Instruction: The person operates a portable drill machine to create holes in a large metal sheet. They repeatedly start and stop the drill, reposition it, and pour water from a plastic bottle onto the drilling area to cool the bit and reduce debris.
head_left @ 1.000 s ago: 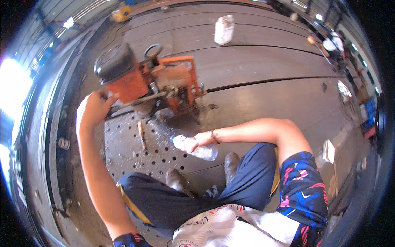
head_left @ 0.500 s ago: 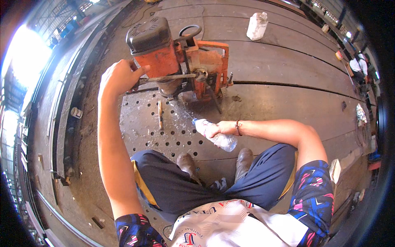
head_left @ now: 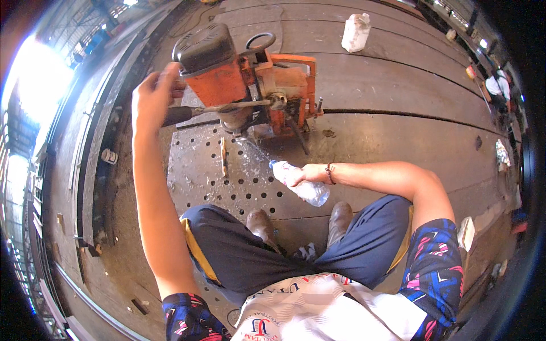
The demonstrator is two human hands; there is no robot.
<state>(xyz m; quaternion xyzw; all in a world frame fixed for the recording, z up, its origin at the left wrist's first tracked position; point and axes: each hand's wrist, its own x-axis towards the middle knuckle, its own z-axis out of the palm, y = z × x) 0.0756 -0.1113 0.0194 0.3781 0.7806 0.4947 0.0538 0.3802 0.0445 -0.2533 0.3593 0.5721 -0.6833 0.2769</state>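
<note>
An orange magnetic drill (head_left: 213,85) with a black motor cover stands on a steel plate with rows of holes (head_left: 196,196). Its feed lever (head_left: 230,107) points left and ends in a black grip (head_left: 177,116). My left hand (head_left: 152,96) is off that grip, just above it beside the motor, slightly blurred, with fingers apart. My right hand (head_left: 310,174) is wrapped round a clear plastic bottle (head_left: 315,193), tilted with its blue cap toward the drill. A thin stream of liquid runs from the cap toward the drill's lower end, where wet shavings (head_left: 250,156) lie.
A thin stick (head_left: 223,157) lies on the holed plate. A whitish jug (head_left: 356,33) stands on the steel floor beyond the drill. A small white tub (head_left: 109,156) sits at the left, near long steel beams (head_left: 94,153). Another person (head_left: 498,88) is far off at the right.
My left hand has let go of the lever's grip and risen toward the motor, baring the black grip. The right hand still holds the bottle in nearly the same place.
</note>
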